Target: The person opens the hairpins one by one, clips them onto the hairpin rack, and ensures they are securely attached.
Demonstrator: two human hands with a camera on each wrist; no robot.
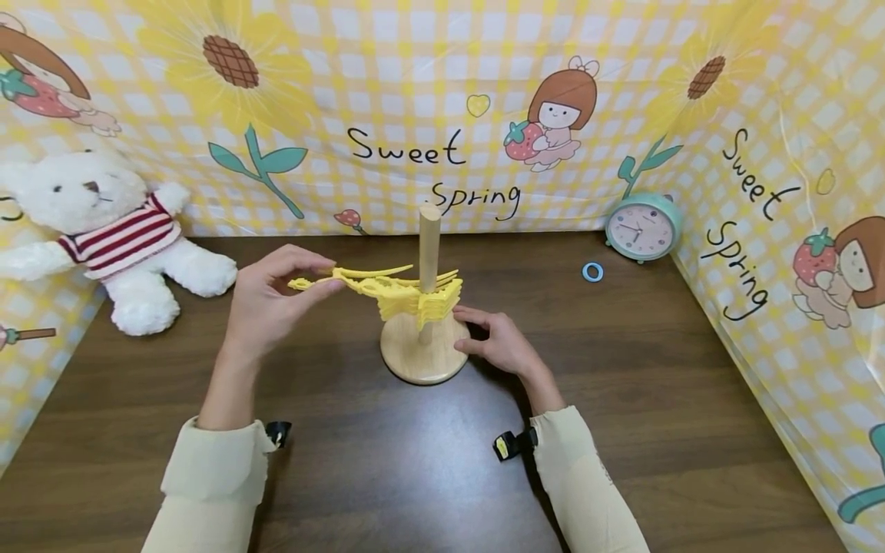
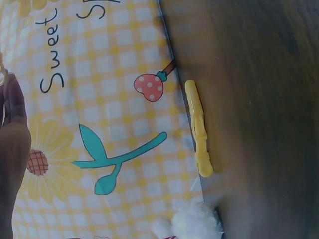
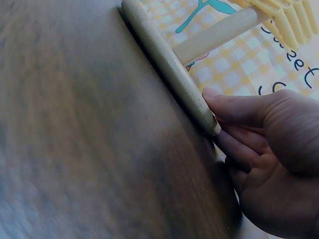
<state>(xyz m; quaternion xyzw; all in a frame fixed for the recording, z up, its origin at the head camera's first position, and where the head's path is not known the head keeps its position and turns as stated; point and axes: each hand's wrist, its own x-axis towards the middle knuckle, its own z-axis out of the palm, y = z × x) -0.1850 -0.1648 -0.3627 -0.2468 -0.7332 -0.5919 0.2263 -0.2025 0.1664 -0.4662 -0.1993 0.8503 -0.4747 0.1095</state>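
A round wooden base (image 1: 425, 365) carries an upright wooden post (image 1: 429, 246). Around the post sits a stack of thin yellow plastic pieces (image 1: 419, 306), with ridged sides. My left hand (image 1: 266, 296) pinches a thin, branched yellow plastic piece (image 1: 362, 283) between thumb and fingers, left of the post. Whether that piece is free of the stack, I cannot tell. In the left wrist view a narrow yellow bar (image 2: 198, 129) shows beneath the hand (image 2: 12, 154). My right hand (image 3: 279, 139) holds the base's rim (image 3: 172, 69), thumb on top and fingers below.
A white teddy bear (image 1: 124, 223) in a striped shirt sits at the left. Back right stand a mint alarm clock (image 1: 643, 226) and a small blue ring (image 1: 592, 272) on the brown table (image 1: 387, 476). A yellow checked cloth (image 1: 387, 69) lines the walls.
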